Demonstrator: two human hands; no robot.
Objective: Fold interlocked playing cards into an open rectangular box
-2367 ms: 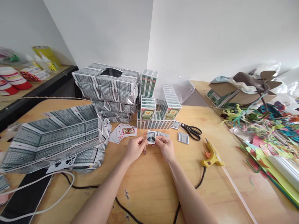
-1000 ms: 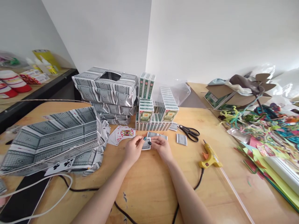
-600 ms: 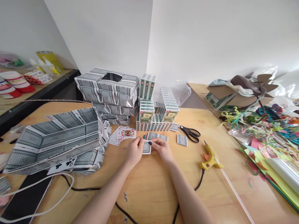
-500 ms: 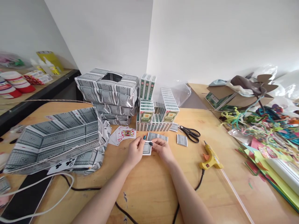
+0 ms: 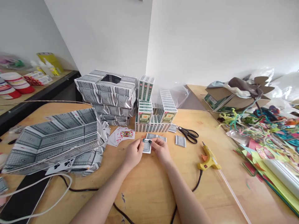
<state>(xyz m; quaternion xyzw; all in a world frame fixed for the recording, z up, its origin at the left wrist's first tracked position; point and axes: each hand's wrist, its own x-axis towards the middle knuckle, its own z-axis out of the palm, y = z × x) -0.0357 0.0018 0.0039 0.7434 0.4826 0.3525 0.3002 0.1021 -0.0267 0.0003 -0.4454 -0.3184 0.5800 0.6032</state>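
Note:
Between my hands is a playing card, its patterned grey-green back facing up. The fingers of my left hand pinch its left edge, and my right hand grips the upper right corner; both thumbs press on top. I cannot tell whether it is one card or a thin stack. Just beyond my fingers lie more face-down cards. Left of them a few face-up cards are fanned, one showing a picture figure. Another patterned card, slightly curved, lies to the right.
Boxed card decks are stacked behind my hands. Card-covered boxes rise at back left, beside an open card-covered tray. Black scissors and a yellow glue gun with a trailing cord lie right. Craft scraps cover the far right.
My thumbs have come a little closer together on the card, and my hands remain in nearly the same place. The whole view has shifted slightly.

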